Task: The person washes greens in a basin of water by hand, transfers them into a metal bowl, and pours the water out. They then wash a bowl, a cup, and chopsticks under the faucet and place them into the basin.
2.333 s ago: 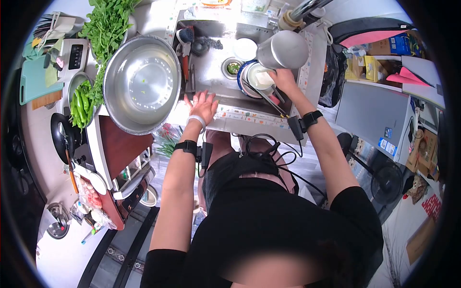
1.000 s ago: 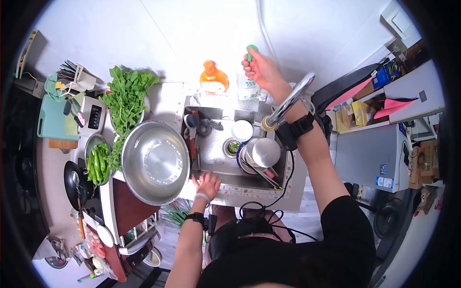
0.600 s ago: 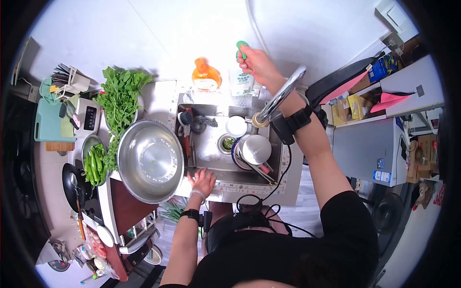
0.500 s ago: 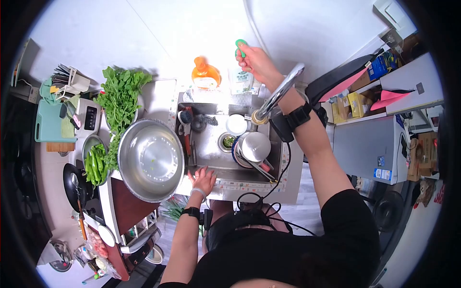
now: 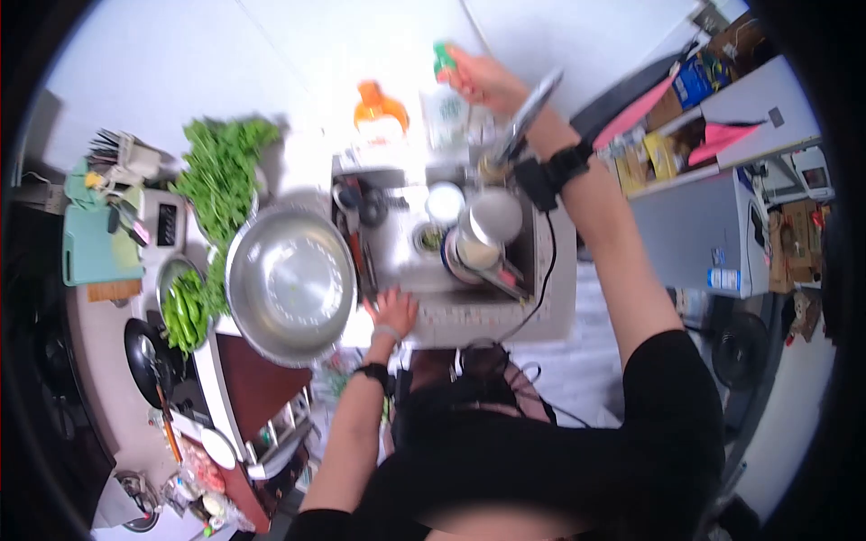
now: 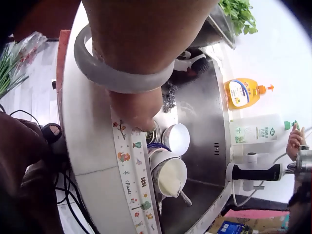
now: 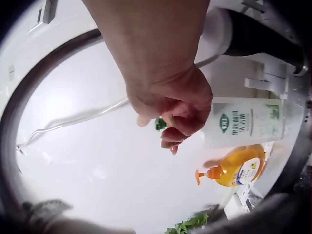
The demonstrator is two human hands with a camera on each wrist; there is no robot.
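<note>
My right hand is raised over the back of the sink, its fingers curled round the green pump top of a white dish soap bottle. The bottle stands upright on the ledge behind the sink, its label facing forward. Beside it is an orange pump bottle. My left hand rests with spread fingers on the sink's front edge, next to the large metal basin. The left wrist view shows much of that hand hidden behind the wrist and bracelet.
The sink holds a metal pot, a white bowl and other dishes by the drain. A faucet rises under the right forearm. Leafy greens and green peppers lie left. A cable hangs from the right wrist.
My right hand has left the dishes in the sink and moved up to the soap bottle's green pump, where it stays. The left hand keeps its place on the edge. The head view has shifted.
</note>
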